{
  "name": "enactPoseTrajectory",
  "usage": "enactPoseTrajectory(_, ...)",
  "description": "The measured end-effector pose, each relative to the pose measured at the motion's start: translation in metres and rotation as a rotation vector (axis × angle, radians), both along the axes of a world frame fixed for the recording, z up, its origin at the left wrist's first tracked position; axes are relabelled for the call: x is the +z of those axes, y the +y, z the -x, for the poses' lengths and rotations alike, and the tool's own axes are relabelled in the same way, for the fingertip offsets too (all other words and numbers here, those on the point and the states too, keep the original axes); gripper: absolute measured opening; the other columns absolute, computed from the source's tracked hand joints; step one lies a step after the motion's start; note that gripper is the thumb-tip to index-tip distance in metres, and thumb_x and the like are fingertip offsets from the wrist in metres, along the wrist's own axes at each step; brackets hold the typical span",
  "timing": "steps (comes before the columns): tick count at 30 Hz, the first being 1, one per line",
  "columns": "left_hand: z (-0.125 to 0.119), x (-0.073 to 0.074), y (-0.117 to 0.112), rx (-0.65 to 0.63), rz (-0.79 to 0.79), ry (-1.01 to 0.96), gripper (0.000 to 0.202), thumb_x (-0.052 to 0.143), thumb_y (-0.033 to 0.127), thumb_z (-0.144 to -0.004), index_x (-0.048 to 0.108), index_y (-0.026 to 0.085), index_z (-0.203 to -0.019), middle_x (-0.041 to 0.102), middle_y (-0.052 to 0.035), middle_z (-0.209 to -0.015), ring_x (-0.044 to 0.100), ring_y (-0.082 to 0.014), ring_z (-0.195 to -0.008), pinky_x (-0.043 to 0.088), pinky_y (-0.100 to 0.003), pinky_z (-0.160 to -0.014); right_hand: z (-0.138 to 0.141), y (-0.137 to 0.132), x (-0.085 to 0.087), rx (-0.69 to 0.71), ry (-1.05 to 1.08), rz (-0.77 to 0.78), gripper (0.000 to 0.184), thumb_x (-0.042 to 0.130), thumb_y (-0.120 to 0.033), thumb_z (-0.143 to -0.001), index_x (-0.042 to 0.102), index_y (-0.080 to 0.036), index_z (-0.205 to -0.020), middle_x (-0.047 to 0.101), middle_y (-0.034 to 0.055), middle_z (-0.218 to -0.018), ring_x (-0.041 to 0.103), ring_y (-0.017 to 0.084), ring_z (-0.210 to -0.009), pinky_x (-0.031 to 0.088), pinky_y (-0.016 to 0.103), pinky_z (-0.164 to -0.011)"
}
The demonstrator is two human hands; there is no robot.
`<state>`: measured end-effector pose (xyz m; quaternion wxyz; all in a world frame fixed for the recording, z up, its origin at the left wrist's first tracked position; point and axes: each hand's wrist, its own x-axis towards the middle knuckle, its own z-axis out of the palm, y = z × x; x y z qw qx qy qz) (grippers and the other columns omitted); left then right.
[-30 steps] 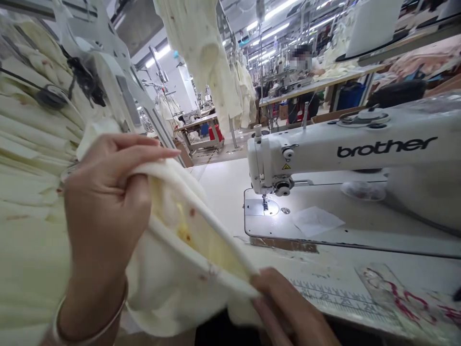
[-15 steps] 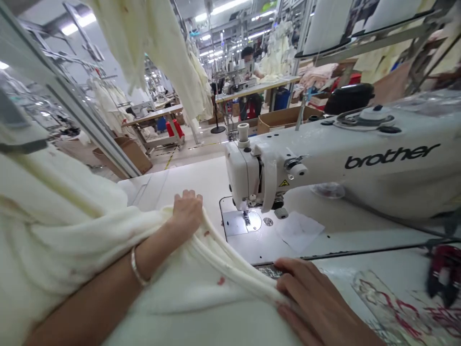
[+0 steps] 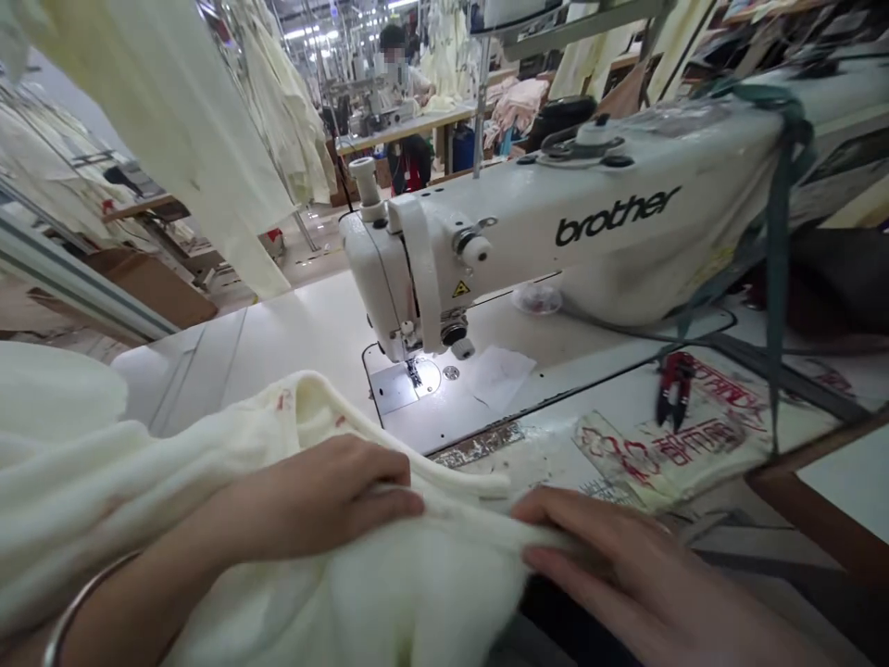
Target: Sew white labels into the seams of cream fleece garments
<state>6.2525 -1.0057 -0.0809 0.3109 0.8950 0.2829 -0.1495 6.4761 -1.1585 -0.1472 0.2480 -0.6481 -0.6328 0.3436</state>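
Hands flat now, our left hand (image 3: pixel 326 496) and right hand (image 3: pixel 625 565) press the cream garment (image 3: pixel 389 593), lowered from mid-air onto the counter (image 3: pixel 278 338), just before the Brother sewing machine (image 3: pixel 486 250), ready for feeding.

Bright, even light falls from ceiling tubes (image 3: pixel 306 32) far beyond my fingers (image 3: pixel 389 482). A small lamp throws white glare on the needle plate (image 3: pixel 409 382) just past them. The edges bend and stretch; hanging cloth (image 3: pixel 173 120) up left is smeared, and the background is soft.
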Motion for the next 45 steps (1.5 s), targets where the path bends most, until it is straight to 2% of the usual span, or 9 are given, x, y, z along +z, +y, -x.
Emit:
enactPoseTrajectory(4,-0.008,-0.011,0.011,0.001,-0.098,0.111,0.034,0.041,0.038,-0.092,0.05,0.016,-0.067,0.058,-0.0003,-0.071,0.053,-0.0146,-0.069,0.031,-0.027,-0.063,0.009,0.036,0.01,0.072,-0.067,0.083,0.015,0.043,-0.022,-0.089,0.058,-0.022,-0.086,0.065,0.0013,-0.089,0.06,0.02,-0.088,0.044,0.031,-0.074)
enactPoseTrajectory(10,0.001,0.016,0.023,-0.074,0.027,0.169,0.029,0.048,0.03,-0.085,0.043,0.016,-0.06,0.043,0.0046,-0.06,0.043,-0.0089,-0.06,0.03,-0.023,-0.059,0.016,0.041,0.027,0.131,0.17,0.117,0.012,0.05,-0.021,-0.084,0.06,-0.026,-0.089,0.064,-0.0034,-0.091,0.057,0.016,-0.089,0.04,0.025,-0.072)
enactPoseTrajectory(12,0.003,0.017,0.029,-0.075,0.03,0.208,0.027,0.048,0.029,-0.083,0.045,0.016,-0.059,0.044,0.0042,-0.061,0.043,-0.0091,-0.061,0.03,-0.023,-0.058,0.015,0.046,0.025,0.131,0.135,0.128,0.01,0.051,-0.017,-0.083,0.059,-0.023,-0.084,0.063,-0.0035,-0.088,0.057,0.015,-0.087,0.038,0.025,-0.071)
enactPoseTrajectory(16,-0.003,-0.004,0.022,0.039,-0.294,0.24,0.023,0.05,0.031,-0.082,0.055,0.016,-0.065,0.053,-0.0001,-0.064,0.049,-0.0144,-0.063,0.033,-0.028,-0.06,0.017,0.064,0.014,0.072,-0.129,0.098,0.01,0.053,-0.012,-0.082,0.051,-0.019,-0.075,0.06,-0.0011,-0.079,0.054,0.016,-0.079,0.034,0.027,-0.065)
enactPoseTrajectory(20,-0.021,-0.019,-0.004,0.022,-0.535,0.057,0.016,0.048,0.019,-0.087,0.057,0.017,-0.099,0.059,-0.008,-0.1,0.054,-0.0233,-0.091,0.041,-0.037,-0.08,0.019,0.069,0.005,0.086,-0.189,0.041,0.01,0.054,-0.011,-0.083,0.051,-0.018,-0.076,0.058,0.0,-0.08,0.052,0.016,-0.077,0.034,0.028,-0.066)
enactPoseTrajectory(24,-0.035,-0.027,-0.011,-0.141,-0.38,-0.079,0.016,0.058,0.025,-0.085,0.053,0.015,-0.098,0.056,-0.0086,-0.103,0.05,-0.0241,-0.1,0.041,-0.04,-0.089,0.017,0.068,0.003,0.098,-0.207,-0.039,0.01,0.052,-0.008,-0.082,0.052,-0.017,-0.077,0.052,0.0024,-0.087,0.051,0.016,-0.08,0.036,0.029,-0.07)
enactPoseTrajectory(29,-0.033,-0.026,-0.004,-0.152,-0.267,-0.086,0.008,0.053,0.021,-0.088,0.049,0.015,-0.092,0.054,-0.0079,-0.102,0.049,-0.0221,-0.1,0.04,-0.038,-0.09,0.007,0.075,0.013,0.172,-0.015,-0.046,0.008,0.056,-0.01,-0.076,0.054,-0.017,-0.073,0.055,0.0008,-0.084,0.051,0.015,-0.083,0.037,0.028,-0.072)
enactPoseTrajectory(37,-0.024,-0.017,-0.003,0.06,-0.018,-0.137,0.024,0.049,0.039,-0.091,0.05,0.022,-0.107,0.062,-0.0018,-0.104,0.057,-0.0188,-0.095,0.041,-0.032,-0.083,-0.003,0.086,0.032,0.215,0.211,0.187,0.006,0.051,-0.016,-0.074,0.05,-0.019,-0.069,0.058,-0.0029,-0.064,0.054,0.012,-0.063,0.036,0.024,-0.055)
enactPoseTrajectory(45,-0.031,-0.023,-0.006,0.193,-0.009,-0.186,0.024,0.048,0.04,-0.09,0.061,0.02,-0.093,0.064,0.0002,-0.083,0.056,-0.0153,-0.077,0.04,-0.027,-0.074,-0.005,0.086,0.035,0.168,0.107,0.112,0.005,0.052,-0.017,-0.074,0.052,-0.019,-0.07,0.054,-0.0032,-0.067,0.049,0.011,-0.063,0.034,0.022,-0.055)
